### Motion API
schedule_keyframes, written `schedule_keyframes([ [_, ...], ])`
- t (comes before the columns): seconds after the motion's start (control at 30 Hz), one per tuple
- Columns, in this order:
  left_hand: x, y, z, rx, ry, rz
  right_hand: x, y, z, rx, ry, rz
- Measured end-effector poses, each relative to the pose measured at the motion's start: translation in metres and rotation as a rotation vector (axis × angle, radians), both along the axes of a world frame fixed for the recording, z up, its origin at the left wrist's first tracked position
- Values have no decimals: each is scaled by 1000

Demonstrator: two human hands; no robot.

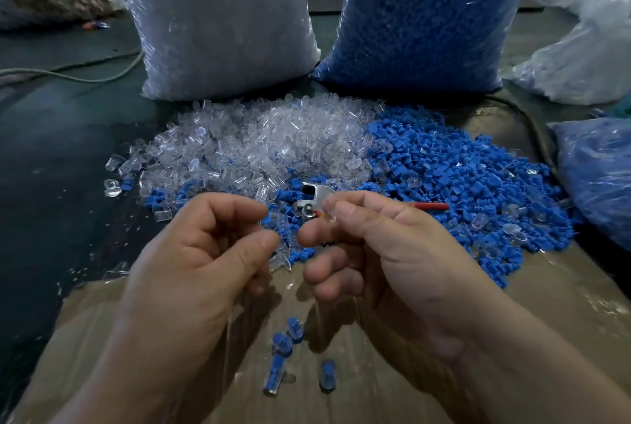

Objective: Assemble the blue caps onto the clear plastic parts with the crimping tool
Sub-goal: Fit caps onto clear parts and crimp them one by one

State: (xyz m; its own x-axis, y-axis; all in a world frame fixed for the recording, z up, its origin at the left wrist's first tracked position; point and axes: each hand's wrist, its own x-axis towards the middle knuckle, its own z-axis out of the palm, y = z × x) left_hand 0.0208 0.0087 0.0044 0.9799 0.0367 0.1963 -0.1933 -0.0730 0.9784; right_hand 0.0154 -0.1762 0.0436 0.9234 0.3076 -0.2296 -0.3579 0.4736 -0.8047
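A heap of clear plastic parts (pixel 252 143) lies beside a heap of blue caps (pixel 454 174) on the table. The metal crimping tool (pixel 312 196) with a red handle rests on the heaps, just beyond my fingers. My right hand (pixel 375 253) pinches a small clear plastic part (pixel 329 215) between thumb and forefinger. My left hand (pixel 205 253) hovers beside it with curled fingers, and nothing shows between them. Several capped pieces (pixel 283 345) lie on the sheet below my hands.
A large bag of clear parts (pixel 218 20) and a large bag of blue caps (pixel 426 13) stand behind the heaps. More plastic bags (pixel 594 177) sit at the right. A cable (pixel 85 77) runs across the dark surface at the left. The brown sheet (pixel 546 304) covers the near table.
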Motion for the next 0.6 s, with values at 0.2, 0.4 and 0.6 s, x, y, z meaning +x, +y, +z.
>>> schedule_keyframes([
  [0.2, -5, -6, 4, -112, -45, -57, -2, 3, -3, -74, -8, 24],
  [0.4, -7, -7, 2, -42, -112, -29, 0, 5, -7, 27, 44, 55],
  [0.6, -11, -10, 8, 120, -118, 59, -1, 6, -9, 31, 39, 136],
])
